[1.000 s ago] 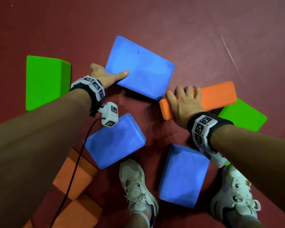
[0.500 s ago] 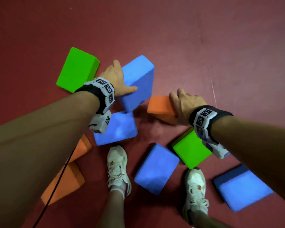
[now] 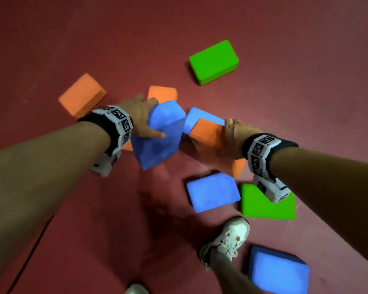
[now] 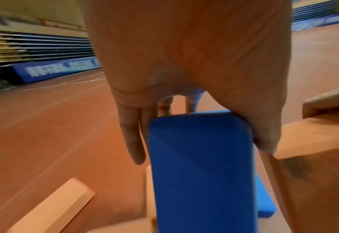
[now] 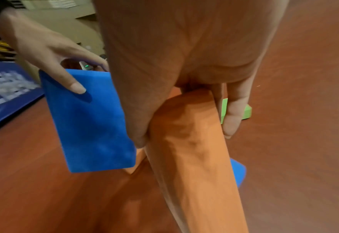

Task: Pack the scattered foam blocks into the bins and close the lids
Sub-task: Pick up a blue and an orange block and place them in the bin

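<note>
Above the red floor (image 3: 285,113), both hands busy. Left hand (image 3: 139,117) clamped on a blue foam block (image 3: 157,141), thumb across its broad face, fingers (image 4: 132,135) straight down the far side. Right hand (image 3: 235,136) clamped on an orange foam block (image 3: 208,139), thumb and fingers (image 5: 233,113) pinching its narrow edges. Both slabs matte, soft-cornered, tilted clear of the floor. More blue, orange and green blocks scattered below.
</note>
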